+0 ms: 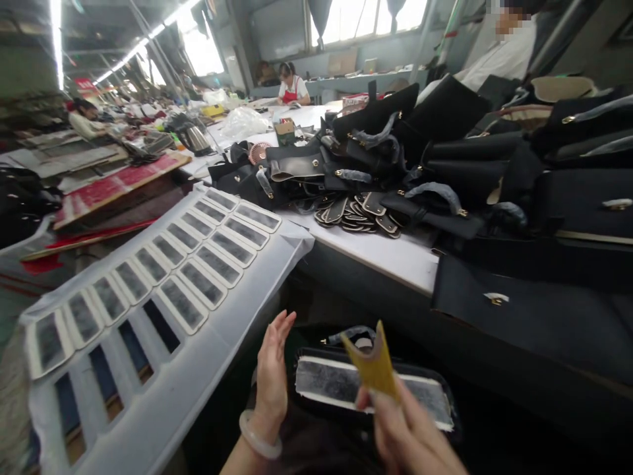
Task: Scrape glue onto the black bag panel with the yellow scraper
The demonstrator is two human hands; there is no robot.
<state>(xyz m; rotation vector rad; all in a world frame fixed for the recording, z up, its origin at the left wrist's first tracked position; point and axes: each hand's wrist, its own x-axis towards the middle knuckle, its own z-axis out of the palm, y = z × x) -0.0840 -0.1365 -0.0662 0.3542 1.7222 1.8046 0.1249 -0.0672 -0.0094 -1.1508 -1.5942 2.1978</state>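
My right hand pinches a small yellow-brown scraper with a notched top, held upright low in the view. Just behind the scraper lies a black leather piece carrying a long white-edged strip with a grey smeared middle. My left hand is raised at the left end of that piece, fingers straight and apart, holding nothing; a pale bangle circles its wrist.
A white slotted rack with several grey-centred strips slopes along the left. Black bags and leather parts pile on the white table. A person in white sits at far right; other workers sit further back.
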